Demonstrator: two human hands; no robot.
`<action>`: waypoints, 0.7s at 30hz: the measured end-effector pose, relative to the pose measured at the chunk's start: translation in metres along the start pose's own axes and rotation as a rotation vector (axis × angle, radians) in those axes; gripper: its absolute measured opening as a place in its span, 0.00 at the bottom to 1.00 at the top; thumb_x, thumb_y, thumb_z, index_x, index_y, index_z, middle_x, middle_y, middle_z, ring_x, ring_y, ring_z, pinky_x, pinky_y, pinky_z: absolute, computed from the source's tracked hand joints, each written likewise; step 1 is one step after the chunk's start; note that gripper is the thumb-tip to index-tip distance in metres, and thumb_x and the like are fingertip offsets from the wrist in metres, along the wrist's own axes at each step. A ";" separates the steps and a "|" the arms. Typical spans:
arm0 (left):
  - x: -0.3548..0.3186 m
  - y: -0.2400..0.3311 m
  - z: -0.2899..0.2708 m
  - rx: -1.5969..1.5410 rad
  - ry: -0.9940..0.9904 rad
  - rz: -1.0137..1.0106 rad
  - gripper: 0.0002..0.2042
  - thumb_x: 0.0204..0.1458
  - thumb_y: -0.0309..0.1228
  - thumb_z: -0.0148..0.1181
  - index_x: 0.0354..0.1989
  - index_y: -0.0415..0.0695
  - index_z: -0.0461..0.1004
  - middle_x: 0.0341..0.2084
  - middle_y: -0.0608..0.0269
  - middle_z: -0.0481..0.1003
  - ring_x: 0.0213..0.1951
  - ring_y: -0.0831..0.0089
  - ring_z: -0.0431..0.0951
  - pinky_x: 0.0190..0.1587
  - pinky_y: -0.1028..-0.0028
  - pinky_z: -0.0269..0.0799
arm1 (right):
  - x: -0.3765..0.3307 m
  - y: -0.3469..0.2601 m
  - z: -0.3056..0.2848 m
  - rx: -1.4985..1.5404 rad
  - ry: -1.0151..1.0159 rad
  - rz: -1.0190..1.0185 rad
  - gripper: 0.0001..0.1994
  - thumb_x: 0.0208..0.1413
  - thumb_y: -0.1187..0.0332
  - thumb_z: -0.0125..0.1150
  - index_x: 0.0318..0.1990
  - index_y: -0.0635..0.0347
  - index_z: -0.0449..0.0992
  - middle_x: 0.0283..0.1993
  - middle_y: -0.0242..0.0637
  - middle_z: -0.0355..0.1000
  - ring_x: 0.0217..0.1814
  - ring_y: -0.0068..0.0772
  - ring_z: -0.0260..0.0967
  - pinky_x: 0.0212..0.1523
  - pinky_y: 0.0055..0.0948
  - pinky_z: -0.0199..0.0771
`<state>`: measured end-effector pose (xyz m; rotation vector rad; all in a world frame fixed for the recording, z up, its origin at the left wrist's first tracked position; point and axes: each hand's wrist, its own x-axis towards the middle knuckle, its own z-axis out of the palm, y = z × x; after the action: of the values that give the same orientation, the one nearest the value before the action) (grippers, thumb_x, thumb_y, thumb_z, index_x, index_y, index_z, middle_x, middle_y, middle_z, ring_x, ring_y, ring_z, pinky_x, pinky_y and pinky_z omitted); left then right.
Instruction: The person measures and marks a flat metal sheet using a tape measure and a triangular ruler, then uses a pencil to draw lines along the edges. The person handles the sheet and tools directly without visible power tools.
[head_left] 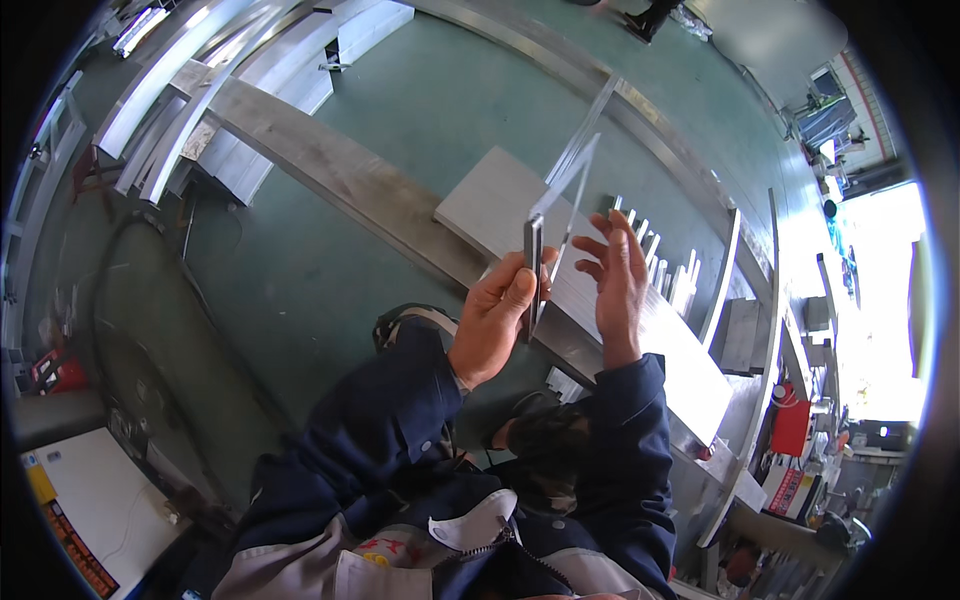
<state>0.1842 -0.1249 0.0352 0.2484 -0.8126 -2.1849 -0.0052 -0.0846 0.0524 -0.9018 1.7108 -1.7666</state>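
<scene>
My left hand (490,318) is wrapped round a slim, flat dark object with a shiny edge (533,262), seen nearly edge-on, so its kind is unclear. From its top a thin, pale, bent strip or flap (572,182) reaches up and to the right. To the right of it, my right hand (622,285) is raised with fingers apart, holding nothing that I can make out. Below both hands lies a long, flat, light-grey metal panel (655,350), resting on the metal beams.
A long metal beam (330,160) crosses from upper left toward my hands. Short metal bars (672,275) stand in a row beyond the panel. Curved metal profiles (160,110) are at the upper left. A red box (790,425) is at the right, a white board (95,490) lower left.
</scene>
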 end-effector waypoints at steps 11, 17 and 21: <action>-0.001 -0.040 0.014 -0.375 0.122 -0.033 0.22 0.71 0.40 0.51 0.67 0.38 0.66 0.43 0.69 0.68 0.44 0.76 0.70 0.53 0.70 0.71 | 0.011 0.020 0.005 -0.592 0.053 -0.110 0.32 0.59 0.68 0.69 0.69 0.66 0.67 0.60 0.40 0.75 0.48 0.27 0.75 0.51 0.29 0.76; 0.007 -0.053 -0.004 -0.064 0.185 -0.052 0.23 0.72 0.43 0.49 0.65 0.38 0.70 0.42 0.67 0.73 0.43 0.77 0.73 0.52 0.72 0.72 | 0.033 0.017 0.001 -0.511 0.032 -0.035 0.30 0.58 0.68 0.68 0.68 0.63 0.70 0.59 0.36 0.76 0.46 0.24 0.75 0.50 0.27 0.75; 0.011 -0.036 -0.036 0.466 0.187 -0.133 0.22 0.72 0.47 0.47 0.52 0.37 0.76 0.31 0.65 0.78 0.29 0.80 0.74 0.33 0.79 0.71 | 0.058 0.027 0.003 -0.723 -0.101 -0.174 0.28 0.57 0.67 0.67 0.66 0.60 0.73 0.60 0.42 0.77 0.50 0.34 0.77 0.54 0.32 0.75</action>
<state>0.1699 -0.1318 -0.0142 0.7451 -1.2163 -2.0263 -0.0427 -0.1320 0.0318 -1.4392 2.2968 -1.1504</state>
